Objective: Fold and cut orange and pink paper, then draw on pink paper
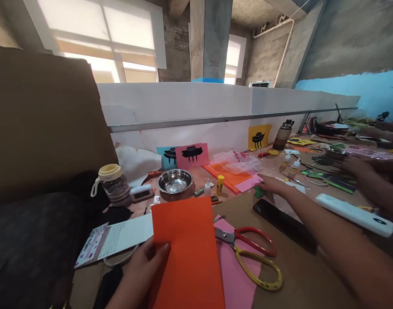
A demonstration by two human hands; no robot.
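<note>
My left hand (147,268) is closed on the left edge of a sheet of orange paper (188,249), thumb on its front. My right hand (275,186) is stretched out to the right, fingers apart, beside a pink sheet (248,183) and a small green piece (258,192). Whether its fingertips touch either one is hard to tell. Scissors (248,251) with one red and one yellow handle lie on another pink sheet (236,274), their blades partly behind the orange paper. A black phone (284,225) lies below my right forearm.
Around the table are a steel bowl (175,182), a lidded jar (114,184), a yellow glue stick (220,185), a white device (354,214) and a dark bottle (283,135). Cards with black hat-like cutouts (192,155) lean at the back. Another person's hand (360,167) works at right.
</note>
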